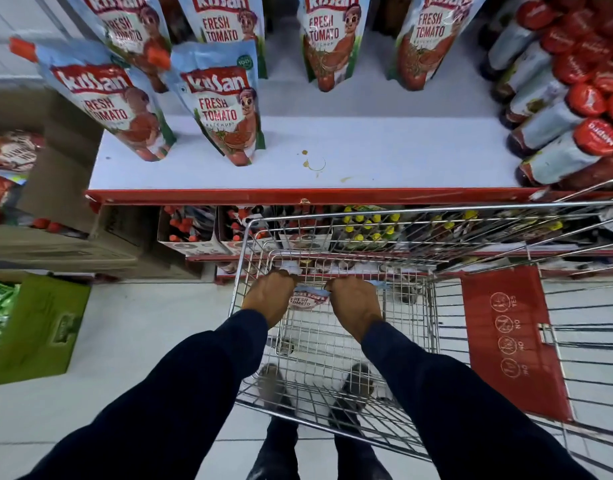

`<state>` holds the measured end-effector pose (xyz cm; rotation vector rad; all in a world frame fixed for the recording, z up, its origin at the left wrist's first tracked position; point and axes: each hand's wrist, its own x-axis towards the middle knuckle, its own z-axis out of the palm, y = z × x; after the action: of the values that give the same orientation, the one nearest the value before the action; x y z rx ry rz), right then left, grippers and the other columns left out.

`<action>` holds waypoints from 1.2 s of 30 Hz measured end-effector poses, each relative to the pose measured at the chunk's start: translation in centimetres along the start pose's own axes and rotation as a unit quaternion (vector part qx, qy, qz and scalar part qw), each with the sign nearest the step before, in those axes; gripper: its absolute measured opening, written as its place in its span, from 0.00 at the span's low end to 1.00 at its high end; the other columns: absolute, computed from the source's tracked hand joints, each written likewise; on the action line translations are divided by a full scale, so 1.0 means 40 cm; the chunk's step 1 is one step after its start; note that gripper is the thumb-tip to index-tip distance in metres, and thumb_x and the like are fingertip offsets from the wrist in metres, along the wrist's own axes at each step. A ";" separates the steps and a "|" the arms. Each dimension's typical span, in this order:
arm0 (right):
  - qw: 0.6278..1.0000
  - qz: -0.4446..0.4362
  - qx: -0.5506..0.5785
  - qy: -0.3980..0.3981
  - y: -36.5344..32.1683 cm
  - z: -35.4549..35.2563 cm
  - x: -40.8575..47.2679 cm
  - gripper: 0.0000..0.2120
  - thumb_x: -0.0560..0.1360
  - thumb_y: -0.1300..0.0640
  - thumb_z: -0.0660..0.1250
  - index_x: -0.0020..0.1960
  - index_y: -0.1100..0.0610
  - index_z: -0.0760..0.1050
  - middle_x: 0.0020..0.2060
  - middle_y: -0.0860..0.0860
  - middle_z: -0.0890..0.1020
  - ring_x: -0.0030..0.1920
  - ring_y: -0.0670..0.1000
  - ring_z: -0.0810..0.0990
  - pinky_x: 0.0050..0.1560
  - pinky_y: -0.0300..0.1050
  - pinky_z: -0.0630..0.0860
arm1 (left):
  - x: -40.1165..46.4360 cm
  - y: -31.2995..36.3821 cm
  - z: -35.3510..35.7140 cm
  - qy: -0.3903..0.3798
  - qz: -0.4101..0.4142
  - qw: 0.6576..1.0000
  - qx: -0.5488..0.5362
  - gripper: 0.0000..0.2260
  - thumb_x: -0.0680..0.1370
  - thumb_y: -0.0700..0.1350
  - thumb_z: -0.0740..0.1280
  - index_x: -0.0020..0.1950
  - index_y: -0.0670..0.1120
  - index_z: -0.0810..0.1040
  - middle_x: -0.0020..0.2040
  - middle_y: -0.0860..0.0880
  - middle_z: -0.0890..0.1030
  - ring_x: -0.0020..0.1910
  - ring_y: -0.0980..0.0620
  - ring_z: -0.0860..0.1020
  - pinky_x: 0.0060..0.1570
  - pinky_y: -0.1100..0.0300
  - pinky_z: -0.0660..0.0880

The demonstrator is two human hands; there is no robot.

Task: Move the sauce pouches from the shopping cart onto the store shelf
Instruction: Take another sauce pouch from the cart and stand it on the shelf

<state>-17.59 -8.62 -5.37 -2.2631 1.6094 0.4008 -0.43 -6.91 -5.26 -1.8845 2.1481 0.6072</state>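
Both my arms reach down into the wire shopping cart [433,306]. My left hand [268,297] and my right hand [355,301] grip the two top corners of one tomato ketchup pouch [306,300], which lies low in the cart's basket; only its label between my hands shows. Above, the white store shelf [384,161] with a red front edge carries several upright ketchup pouches: two at the front left [118,105] [225,105] and more behind them [332,39].
Red-capped sauce bottles [568,109] crowd the shelf's right end. A lower shelf [367,233] holds small bottles behind the cart. Cardboard boxes [55,188] and a green box [38,327] stand on the floor at left. The cart's red child-seat flap [512,337] is on the right.
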 end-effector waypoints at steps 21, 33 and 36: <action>0.960 -0.118 0.147 0.209 0.062 -0.591 -0.186 0.08 0.77 0.49 0.68 0.56 0.44 0.81 0.52 0.43 0.84 0.53 0.48 0.79 0.46 0.41 0.68 | -0.237 0.050 -0.530 0.267 0.065 0.950 -0.149 0.08 0.77 0.43 0.68 0.55 0.50 0.81 0.50 0.50 0.84 0.46 0.49 0.80 0.47 0.53 0.78; 0.921 -0.124 0.232 0.287 0.119 -0.833 -0.052 0.04 0.76 0.58 0.71 0.49 0.55 0.84 0.41 0.47 0.83 0.34 0.43 0.77 0.36 0.39 0.68 | -0.096 0.090 -0.793 0.336 0.071 0.925 -0.163 0.08 0.76 0.39 0.69 0.54 0.45 0.84 0.48 0.47 0.86 0.42 0.51 0.79 0.43 0.60 0.71; 0.919 -0.119 0.247 0.284 0.131 -0.849 -0.002 0.04 0.76 0.60 0.71 0.48 0.57 0.84 0.41 0.50 0.84 0.40 0.50 0.80 0.42 0.44 0.73 | -0.044 0.094 -0.817 0.323 0.055 0.928 -0.176 0.08 0.76 0.38 0.69 0.54 0.43 0.83 0.51 0.45 0.86 0.49 0.45 0.81 0.45 0.58 0.74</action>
<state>-21.38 -24.58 24.83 -2.2211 1.4125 -0.7130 -0.44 -19.47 25.18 -2.4319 2.7033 0.4511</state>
